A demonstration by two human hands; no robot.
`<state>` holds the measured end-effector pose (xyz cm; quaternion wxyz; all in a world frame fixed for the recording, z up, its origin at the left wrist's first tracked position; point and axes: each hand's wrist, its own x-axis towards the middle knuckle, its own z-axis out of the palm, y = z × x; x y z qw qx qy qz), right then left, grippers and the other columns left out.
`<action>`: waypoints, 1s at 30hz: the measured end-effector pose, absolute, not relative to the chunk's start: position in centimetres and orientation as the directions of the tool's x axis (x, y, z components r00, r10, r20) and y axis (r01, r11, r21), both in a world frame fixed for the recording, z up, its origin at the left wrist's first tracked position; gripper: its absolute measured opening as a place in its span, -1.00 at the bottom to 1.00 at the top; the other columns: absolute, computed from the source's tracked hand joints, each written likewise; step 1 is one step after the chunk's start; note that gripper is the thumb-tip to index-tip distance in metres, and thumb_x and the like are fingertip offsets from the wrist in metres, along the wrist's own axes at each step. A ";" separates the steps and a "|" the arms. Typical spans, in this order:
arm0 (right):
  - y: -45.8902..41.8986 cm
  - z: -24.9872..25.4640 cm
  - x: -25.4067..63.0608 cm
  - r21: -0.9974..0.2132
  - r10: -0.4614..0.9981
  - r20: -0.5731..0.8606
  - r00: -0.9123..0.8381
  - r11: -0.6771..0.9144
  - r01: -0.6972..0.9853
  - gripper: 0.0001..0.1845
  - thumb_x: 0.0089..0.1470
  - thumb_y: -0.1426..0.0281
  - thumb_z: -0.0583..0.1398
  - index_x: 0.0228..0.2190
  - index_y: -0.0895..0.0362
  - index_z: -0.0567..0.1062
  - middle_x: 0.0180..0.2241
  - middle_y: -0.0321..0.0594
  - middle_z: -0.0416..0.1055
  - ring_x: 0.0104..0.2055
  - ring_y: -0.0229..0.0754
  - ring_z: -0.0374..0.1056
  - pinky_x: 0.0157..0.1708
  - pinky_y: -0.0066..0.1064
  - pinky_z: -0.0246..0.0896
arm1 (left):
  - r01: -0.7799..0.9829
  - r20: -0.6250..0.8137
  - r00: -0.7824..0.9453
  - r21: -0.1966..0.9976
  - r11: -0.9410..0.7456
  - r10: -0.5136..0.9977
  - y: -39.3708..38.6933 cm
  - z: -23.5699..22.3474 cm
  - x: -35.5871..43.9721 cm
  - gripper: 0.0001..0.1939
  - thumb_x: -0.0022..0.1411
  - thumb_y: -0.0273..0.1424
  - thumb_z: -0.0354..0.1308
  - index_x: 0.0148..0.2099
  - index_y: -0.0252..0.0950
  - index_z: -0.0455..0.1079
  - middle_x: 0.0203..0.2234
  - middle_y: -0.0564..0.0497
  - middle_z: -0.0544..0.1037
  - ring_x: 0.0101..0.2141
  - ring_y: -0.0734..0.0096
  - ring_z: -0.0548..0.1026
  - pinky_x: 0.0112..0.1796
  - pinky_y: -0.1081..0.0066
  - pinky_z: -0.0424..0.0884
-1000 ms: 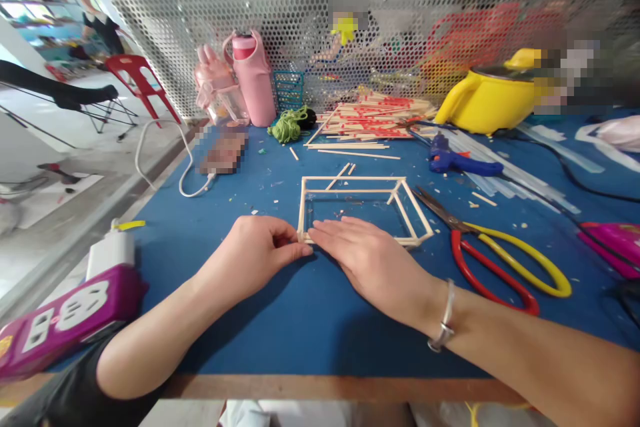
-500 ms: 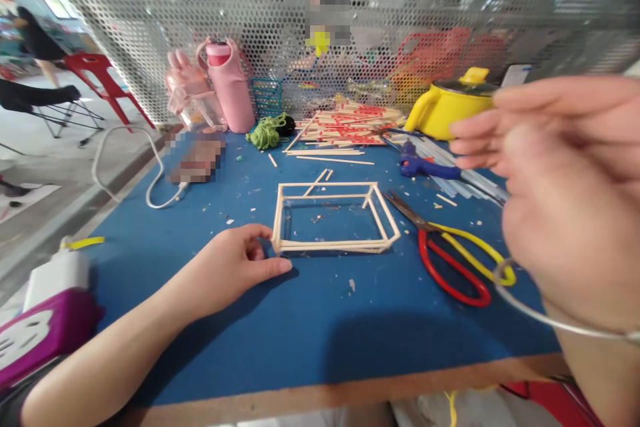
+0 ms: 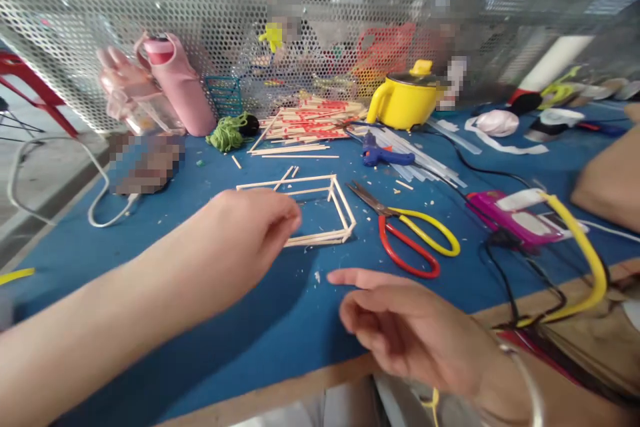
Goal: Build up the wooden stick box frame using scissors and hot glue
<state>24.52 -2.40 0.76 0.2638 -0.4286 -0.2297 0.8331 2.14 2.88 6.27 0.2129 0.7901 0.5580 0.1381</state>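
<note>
My left hand (image 3: 253, 230) is over the left part of a box-shaped frame of thin wooden sticks (image 3: 345, 207), hiding its near left corner. Its fingers are curled together, and whatever they may hold is out of sight. Low over the table's front edge is my right hand (image 3: 400, 320), with its index finger stretched out and the others loosely bent. Nothing shows in it. Scissors (image 3: 385, 212) with one red and one yellow handle lie to the right of the stick frame, blades slightly apart.
Behind are a pile of sticks (image 3: 310, 121), a blue glue gun (image 3: 383, 152), clear glue sticks (image 3: 425, 159), a yellow pot (image 3: 407, 100), green yarn (image 3: 227, 133) and a pink bottle (image 3: 177, 83). A purple power strip (image 3: 510, 223) with cables and another person's arm (image 3: 610, 177) are at right.
My view has turned to the right. My left hand has risen from the frame's left corner to over it, fingers closing. My right hand has dropped from the upper right to near the front edge.
</note>
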 end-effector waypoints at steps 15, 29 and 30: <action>3.1 0.6 27.1 -0.694 0.980 -0.088 -0.181 0.070 0.717 -0.75 -0.03 0.32 0.22 -0.25 0.08 0.40 -0.57 -0.41 0.30 -0.56 -0.32 0.23 -0.57 -0.49 0.09 | 0.869 -0.546 0.490 0.242 -0.432 0.679 10.6 4.6 6.3 -0.59 0.25 -0.20 -0.14 -0.40 -0.30 0.44 -0.50 -0.11 0.58 -0.52 0.34 0.43 -0.44 0.42 0.24; 5.9 0.1 26.7 -0.566 0.928 -0.138 -0.347 0.214 0.796 -0.91 -0.03 0.36 0.17 -0.48 0.08 0.48 -0.63 -0.41 0.34 -0.62 -0.35 0.18 -0.66 -0.51 -0.02 | 0.785 -0.635 0.584 0.601 -0.151 0.506 11.2 3.5 4.9 -0.61 0.17 -0.07 -0.02 -0.45 -0.24 0.43 -0.53 0.00 0.57 -0.55 0.42 0.43 -0.50 0.49 0.31; 5.8 0.1 26.7 -0.578 0.928 -0.142 -0.346 0.206 0.790 -0.91 -0.03 0.36 0.17 -0.48 0.08 0.48 -0.63 -0.40 0.34 -0.63 -0.36 0.18 -0.67 -0.52 -0.03 | 0.789 -0.625 0.575 0.594 -0.156 0.527 11.3 3.3 4.8 -0.62 0.15 -0.07 0.00 -0.45 -0.23 0.44 -0.55 0.01 0.56 -0.56 0.42 0.42 -0.51 0.50 0.30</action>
